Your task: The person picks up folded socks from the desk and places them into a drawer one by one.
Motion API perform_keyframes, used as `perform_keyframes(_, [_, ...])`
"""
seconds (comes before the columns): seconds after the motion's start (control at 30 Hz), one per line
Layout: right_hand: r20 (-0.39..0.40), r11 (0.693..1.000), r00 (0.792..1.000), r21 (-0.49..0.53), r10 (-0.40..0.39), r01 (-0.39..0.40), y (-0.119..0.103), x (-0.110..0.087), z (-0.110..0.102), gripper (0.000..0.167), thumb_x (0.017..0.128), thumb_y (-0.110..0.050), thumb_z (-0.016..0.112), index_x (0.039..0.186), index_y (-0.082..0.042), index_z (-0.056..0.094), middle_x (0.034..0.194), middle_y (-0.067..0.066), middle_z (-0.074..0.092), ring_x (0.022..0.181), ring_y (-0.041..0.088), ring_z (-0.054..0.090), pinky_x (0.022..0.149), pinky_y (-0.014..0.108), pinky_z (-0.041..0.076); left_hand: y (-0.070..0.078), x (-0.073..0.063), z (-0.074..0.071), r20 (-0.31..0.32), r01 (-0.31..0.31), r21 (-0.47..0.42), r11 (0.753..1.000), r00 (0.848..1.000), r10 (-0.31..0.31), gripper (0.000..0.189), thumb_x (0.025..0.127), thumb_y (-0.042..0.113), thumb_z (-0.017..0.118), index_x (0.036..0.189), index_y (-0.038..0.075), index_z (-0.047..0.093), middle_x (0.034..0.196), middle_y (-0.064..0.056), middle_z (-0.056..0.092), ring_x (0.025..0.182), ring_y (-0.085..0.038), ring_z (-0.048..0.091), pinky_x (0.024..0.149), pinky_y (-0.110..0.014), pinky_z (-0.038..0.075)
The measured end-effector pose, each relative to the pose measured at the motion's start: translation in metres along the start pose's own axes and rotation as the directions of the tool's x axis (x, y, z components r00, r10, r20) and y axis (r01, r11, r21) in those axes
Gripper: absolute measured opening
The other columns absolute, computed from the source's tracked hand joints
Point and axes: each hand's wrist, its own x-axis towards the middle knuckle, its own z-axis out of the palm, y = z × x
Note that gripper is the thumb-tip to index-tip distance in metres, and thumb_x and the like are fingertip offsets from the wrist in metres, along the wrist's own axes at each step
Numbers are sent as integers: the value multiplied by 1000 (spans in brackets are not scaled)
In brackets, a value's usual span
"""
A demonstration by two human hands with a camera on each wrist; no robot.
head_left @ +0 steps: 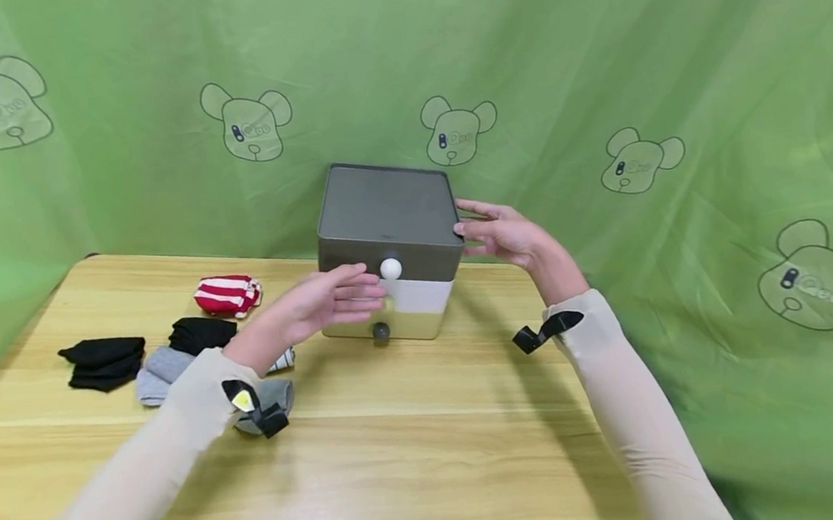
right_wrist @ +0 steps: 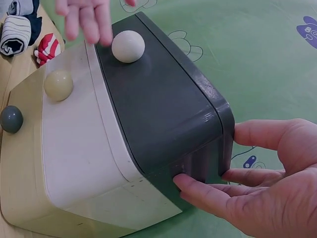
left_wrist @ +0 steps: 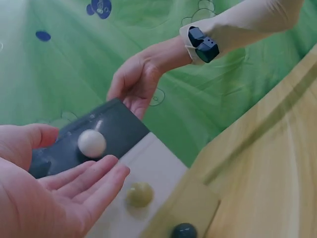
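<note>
Touching drawer unit: right fingers apart | left fingers straight, thumb apart | top: head view only

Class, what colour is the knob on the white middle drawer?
The knob is pale yellow, seen best in the right wrist view.

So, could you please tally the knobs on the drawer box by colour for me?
White knob: 1
Pale yellow knob: 1
Dark grey knob: 1
Total: 3
</note>
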Motion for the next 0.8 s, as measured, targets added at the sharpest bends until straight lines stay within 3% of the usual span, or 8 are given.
perform_keyframes(0.17, [-13,1000,1000,12,4,-4,0,-1,2,70,102,2,52,163,-10,19,153,19,36,98,8,67,123,52,34,-14,21,-1,103,27,-178,984,995,-8,60,111,34,38,155,-7,31,159,-27,37,148,-41,36,125,-49,32])
perform_keyframes(0.27, [-17,1000,1000,10,5,-5,0,-2,2,70,103,2,51,163,-11,19,162,22,26,111,13,62,124,52,33,-21,29,1,137,44,-286,957,991,-5,59,111,34,38,155,-5,30,157,-25,37,149,-39,34,127,-47,28])
perform_keyframes(0.37, [-18,1000,1000,9,5,-5,0,-2,2,70,103,2,50,163,-11,18,167,21,18,136,26,51,124,52,32,-26,35,3,140,43,-361,932,990,8,50,111,31,41,149,-2,42,147,-21,51,143,-36,45,126,-46,29])
perform_keyframes(0.47, [-16,1000,1000,15,6,-6,1,-1,2,69,103,3,49,163,-11,18,168,21,16,151,34,33,125,52,31,-30,38,5,136,37,-424,905,990,23,37,109,29,46,132,3,58,130,-15,69,128,-29,63,125,-45,30])
perform_keyframes(0.6, [-15,1000,1000,15,6,-6,3,1,1,69,103,2,49,163,-11,18,168,21,16,152,35,31,125,52,31,-32,41,8,141,33,-489,872,989,41,29,108,28,48,116,7,67,114,-9,77,110,-22,73,125,-43,28])
perform_keyframes(0.8, [-8,1000,1000,9,0,0,1,1,1,70,103,2,49,163,-10,17,169,22,13,152,35,31,124,52,31,-33,41,8,142,31,-524,851,989,51,29,108,27,48,112,7,69,111,-8,77,108,-21,73,125,-40,28])
